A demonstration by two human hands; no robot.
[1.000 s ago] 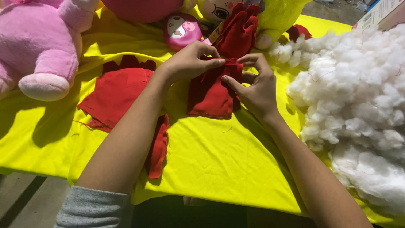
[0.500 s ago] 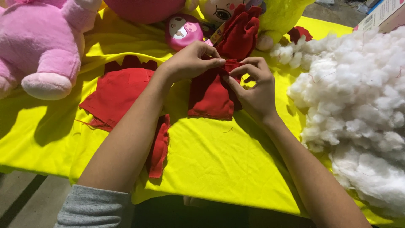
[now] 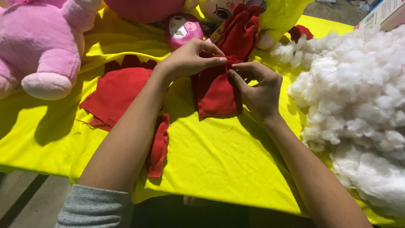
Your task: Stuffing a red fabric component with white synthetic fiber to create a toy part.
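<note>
Across the tabletop [image 3: 236,169], draped in yellow cloth, with a heap of white stuffing [image 3: 358,109] on our right and a pink plush toy [image 3: 42,50] at far left, we have a red fabric pouch [image 3: 217,93] lying with its long axis running away from us, open end farthest. At that far end both our grips meet: our left hand [image 3: 185,59] pinches the top edge from above, our right hand [image 3: 259,90] holds it from the side, equally near
</note>
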